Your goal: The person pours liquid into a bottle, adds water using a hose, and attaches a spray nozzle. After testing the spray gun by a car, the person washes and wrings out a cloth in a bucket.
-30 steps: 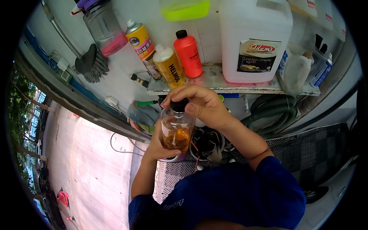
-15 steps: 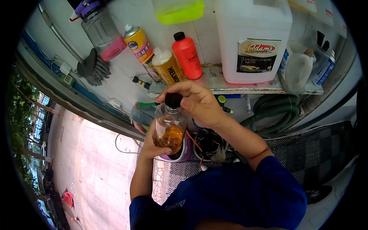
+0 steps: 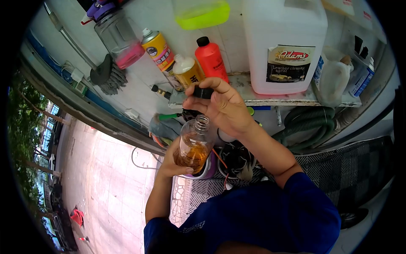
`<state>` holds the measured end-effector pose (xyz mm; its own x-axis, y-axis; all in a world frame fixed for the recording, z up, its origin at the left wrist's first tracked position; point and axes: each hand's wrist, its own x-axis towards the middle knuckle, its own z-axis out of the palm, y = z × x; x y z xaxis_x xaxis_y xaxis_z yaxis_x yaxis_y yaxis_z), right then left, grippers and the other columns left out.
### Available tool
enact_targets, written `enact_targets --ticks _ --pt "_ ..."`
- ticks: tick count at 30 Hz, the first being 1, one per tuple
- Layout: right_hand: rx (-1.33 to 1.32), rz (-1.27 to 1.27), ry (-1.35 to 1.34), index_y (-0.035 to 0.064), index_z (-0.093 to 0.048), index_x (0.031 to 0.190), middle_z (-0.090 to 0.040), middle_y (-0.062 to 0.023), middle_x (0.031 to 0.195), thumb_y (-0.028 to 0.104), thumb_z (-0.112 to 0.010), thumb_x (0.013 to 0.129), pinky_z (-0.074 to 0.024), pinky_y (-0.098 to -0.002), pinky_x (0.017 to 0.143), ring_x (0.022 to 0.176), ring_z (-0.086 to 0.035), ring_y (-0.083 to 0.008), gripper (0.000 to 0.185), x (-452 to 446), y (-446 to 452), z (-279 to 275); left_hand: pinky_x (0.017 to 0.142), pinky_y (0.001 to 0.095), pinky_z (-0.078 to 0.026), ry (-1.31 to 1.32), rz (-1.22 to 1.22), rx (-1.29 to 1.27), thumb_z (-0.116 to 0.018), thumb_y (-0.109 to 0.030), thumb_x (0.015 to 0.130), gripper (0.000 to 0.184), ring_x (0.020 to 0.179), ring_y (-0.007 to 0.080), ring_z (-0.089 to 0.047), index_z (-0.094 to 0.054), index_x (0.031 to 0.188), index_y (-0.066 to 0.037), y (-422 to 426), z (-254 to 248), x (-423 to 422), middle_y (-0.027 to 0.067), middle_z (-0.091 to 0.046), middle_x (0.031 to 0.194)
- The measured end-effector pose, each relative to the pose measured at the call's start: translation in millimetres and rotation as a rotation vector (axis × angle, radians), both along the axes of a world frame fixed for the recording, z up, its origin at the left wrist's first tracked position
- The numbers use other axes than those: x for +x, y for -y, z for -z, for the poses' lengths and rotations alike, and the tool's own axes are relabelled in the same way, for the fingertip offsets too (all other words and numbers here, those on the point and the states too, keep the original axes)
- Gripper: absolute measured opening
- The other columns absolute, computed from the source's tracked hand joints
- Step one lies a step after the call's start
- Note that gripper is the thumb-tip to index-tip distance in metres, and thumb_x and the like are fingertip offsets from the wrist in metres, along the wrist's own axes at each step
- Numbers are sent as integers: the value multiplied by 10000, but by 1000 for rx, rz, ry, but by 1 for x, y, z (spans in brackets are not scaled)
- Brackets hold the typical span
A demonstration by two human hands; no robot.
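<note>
Left hand (image 3: 172, 163) curls around a clear cylindrical plastic bottle (image 3: 195, 149); right hand (image 3: 230, 108) pinches a round black plastic cap (image 3: 203, 92).

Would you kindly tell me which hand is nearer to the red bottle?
Right: the right hand holds the black cap just below the red bottle in the picture, while the left hand is lower, around the clear bottle.

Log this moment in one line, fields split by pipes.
left hand: holds clear bottle, amber liquid inside | right hand: holds black cap, apart from bottle neck | bottle: uncapped
</note>
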<state>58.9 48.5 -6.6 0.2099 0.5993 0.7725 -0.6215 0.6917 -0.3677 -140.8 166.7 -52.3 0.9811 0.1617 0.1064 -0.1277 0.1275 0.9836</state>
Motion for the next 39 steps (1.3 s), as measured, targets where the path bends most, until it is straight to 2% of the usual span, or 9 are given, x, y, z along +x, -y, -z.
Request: enact_targets --ticks 2,3,4,6,7,10,15,22,39 --pt "-123 242 -108 45 -461 1275 -546 -110 1217 199 -512 989 -462 -376 931 978 -595 -203 329 6 -1 -2 996 349 -425 -12 -76 43 -864 -138 590 1038 1185 237 -524 -275 1427 39 3 -3 2 139 -519 1261" --pt "-203 373 -93 43 -463 1298 -539 -64 1107 181 -476 1002 -479 -325 848 865 -579 -145 328 5 -1 -2 987 362 -440 91 -178 93 -862 -145 595 1026 1176 251 -532 -276 1419 26 0 1 4 146 -520 1246" --pt "-203 373 -93 43 -463 1298 -539 -64 1107 181 -476 1002 -479 -325 848 865 -579 -145 328 5 -2 4 987 362 -440 91 -178 94 -862 -145 595 1026 1176 251 -532 -276 1419 26 -3 -2 5 146 -520 1246" --pt "-408 611 150 32 -469 1302 -489 -26 997 148 -446 1004 -464 -257 740 777 -523 -93 321 5 -6 20 977 372 -455 192 -355 211 -857 -165 603 986 1178 265 -529 -300 1396 14 -15 -16 7 155 -513 1239" --pt "-436 620 166 63 -499 1310 -486 -13 920 118 -441 994 -434 -214 644 704 -486 -55 326 -3 -9 18 971 376 -462 199 -407 262 -854 -179 605 970 1167 269 -534 -311 1386 9 -20 -27 11 159 -513 1236" --pt "-493 543 283 92 -439 1397 -480 -12 917 129 -446 991 -435 -217 626 680 -483 -62 408 -21 -12 10 975 380 -461 185 -514 415 -815 -194 625 925 1139 277 -551 -327 1384 8 -39 -58 22 168 -521 1235" --pt "-511 433 249 162 -120 1540 -521 -41 823 121 -453 965 -438 -239 531 557 -470 -79 666 -25 -40 -1 996 363 -431 132 -527 523 -759 -152 658 831 1147 253 -556 -374 1373 25 -61 -95 36 170 -537 1251" --pt "-563 387 185 134 -60 1538 -548 -58 832 137 -475 963 -435 -244 468 506 -485 -90 710 -18 -66 -4 992 347 -411 48 -469 658 -712 -69 677 749 1130 242 -563 -413 1352 55 -87 -123 47 162 -572 1211" --pt "-534 358 170 102 12 1529 -555 -75 796 143 -487 967 -437 -250 449 498 -490 -98 754 -18 -73 0 990 309 -385 -147 -420 830 -756 -75 658 767 1079 203 -558 -463 1355 50 -90 -167 47 147 -595 1156"
